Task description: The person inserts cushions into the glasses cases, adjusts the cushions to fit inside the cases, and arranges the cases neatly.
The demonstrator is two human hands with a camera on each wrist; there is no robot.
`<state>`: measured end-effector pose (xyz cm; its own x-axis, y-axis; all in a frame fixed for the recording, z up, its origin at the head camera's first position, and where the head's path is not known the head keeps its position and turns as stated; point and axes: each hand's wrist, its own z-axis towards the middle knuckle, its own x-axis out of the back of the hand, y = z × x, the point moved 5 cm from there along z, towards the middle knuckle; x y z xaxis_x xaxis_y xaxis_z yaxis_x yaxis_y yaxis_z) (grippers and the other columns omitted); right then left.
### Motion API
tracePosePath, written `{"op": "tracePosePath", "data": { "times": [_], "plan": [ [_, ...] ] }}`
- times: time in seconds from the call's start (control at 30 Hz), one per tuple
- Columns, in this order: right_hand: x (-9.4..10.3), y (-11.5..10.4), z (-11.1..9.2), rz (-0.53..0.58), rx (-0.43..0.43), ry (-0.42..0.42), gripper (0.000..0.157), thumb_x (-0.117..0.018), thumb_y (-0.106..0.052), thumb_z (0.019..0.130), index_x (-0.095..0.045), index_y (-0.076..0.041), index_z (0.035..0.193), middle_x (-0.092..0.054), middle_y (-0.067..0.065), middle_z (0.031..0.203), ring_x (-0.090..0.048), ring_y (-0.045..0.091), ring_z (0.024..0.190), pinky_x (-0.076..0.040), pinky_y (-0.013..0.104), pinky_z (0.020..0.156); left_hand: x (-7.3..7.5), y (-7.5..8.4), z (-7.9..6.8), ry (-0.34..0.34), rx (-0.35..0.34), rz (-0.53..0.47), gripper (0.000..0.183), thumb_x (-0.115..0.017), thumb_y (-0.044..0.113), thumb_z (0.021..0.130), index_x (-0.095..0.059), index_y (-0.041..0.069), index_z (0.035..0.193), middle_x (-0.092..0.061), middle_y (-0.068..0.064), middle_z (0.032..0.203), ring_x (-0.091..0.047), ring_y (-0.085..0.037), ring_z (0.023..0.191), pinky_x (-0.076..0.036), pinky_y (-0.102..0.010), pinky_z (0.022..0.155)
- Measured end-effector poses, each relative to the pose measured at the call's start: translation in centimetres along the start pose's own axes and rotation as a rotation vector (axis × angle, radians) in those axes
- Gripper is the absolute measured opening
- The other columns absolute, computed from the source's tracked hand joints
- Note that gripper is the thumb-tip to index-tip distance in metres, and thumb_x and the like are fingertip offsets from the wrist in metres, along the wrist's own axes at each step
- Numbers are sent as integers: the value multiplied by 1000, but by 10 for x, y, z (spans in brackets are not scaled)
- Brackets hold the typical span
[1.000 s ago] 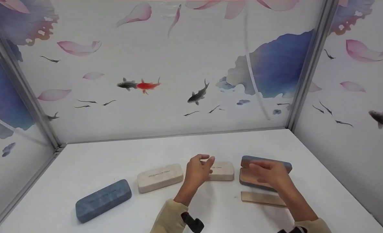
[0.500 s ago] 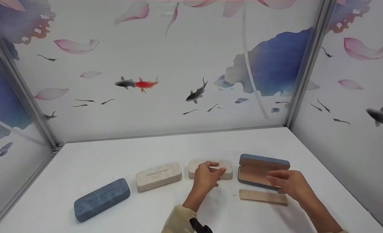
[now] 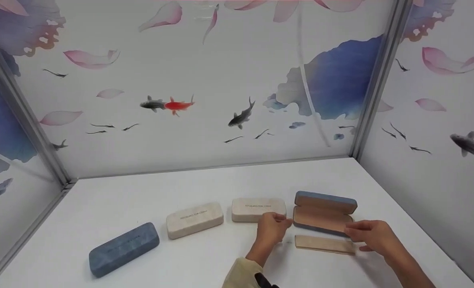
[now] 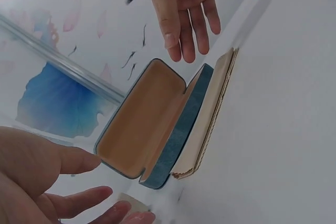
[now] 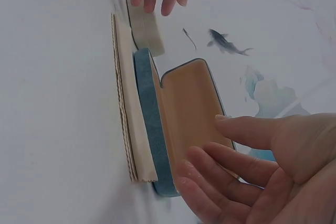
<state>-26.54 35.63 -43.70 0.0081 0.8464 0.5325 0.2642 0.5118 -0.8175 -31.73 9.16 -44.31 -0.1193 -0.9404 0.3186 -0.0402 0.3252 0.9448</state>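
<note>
A blue glasses case (image 3: 324,214) with a tan lining lies with its lid raised at the right of the table. Just in front of it is a folded beige cloth (image 3: 325,244), whose zigzag edges show in the right wrist view. My left hand (image 3: 273,229) hovers left of the cloth, close to the front of a beige glasses case (image 3: 257,208), holding nothing. Above the cloth's right end is my right hand (image 3: 375,237), its fingers loosely bent and nothing between them. In the left wrist view, the open case (image 4: 142,124) and cloth (image 4: 210,114) lie between both hands.
Another closed beige case (image 3: 195,220) and a closed blue case (image 3: 124,249) lie to the left on the white table (image 3: 173,264). Panels printed with fish and petals (image 3: 205,80) enclose the back and sides.
My left hand has moved right and toward me, away from over the beige case. My right hand has drawn back from over the open case to the cloth's right end.
</note>
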Motion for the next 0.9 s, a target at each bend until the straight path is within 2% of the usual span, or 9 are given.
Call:
{"op": "tracePosePath", "data": {
  "times": [0.1,0.17,0.33,0.47,0.7,0.9],
  "plan": [
    [1,5,2,-3,-12,-2,48,-70,-28,94,-64,8,124,-74,13,109,-71,21,95,-62,40,78,-9,-1,-1,-10,-3,2,23,-74,14,89,-70,-3,104,-72,-13,113,-68,-17,91,-57,-31,77],
    [2,8,4,-8,-24,2,46,-71,-27,93,-65,8,122,-75,12,106,-71,20,92,-62,40,77,-14,-2,-3,-17,-1,9,22,-74,14,88,-69,-2,102,-71,-12,113,-67,-17,89,-57,-31,75],
    [5,13,8,-29,-61,2,41,-73,-26,92,-67,7,117,-75,13,100,-71,19,87,-62,39,76,-21,-6,-5,-30,12,0,20,-75,10,86,-66,-1,100,-64,-6,91,-60,-14,73,-52,-26,59],
    [7,17,11,-44,-92,-10,40,-73,-27,91,-68,5,115,-74,9,96,-69,16,84,-61,38,75,-25,-6,-6,-42,18,18,18,-77,7,84,-65,2,97,-61,-3,83,-59,-13,68,-50,-25,56],
    [3,23,14,-82,-117,-46,42,-75,-27,89,-68,5,114,-74,6,96,-68,16,84,-60,35,73,-30,-8,-4,-67,23,77,19,-78,5,83,-68,1,99,-65,-3,83,-61,-11,65,-53,-24,55],
    [2,25,14,-93,-133,-45,42,-77,-26,87,-67,6,113,-74,5,94,-67,15,82,-60,33,71,-32,-9,-3,-89,25,71,19,-78,2,83,-69,0,99,-66,-4,86,-62,-11,70,-56,-25,59]
  ]
}}
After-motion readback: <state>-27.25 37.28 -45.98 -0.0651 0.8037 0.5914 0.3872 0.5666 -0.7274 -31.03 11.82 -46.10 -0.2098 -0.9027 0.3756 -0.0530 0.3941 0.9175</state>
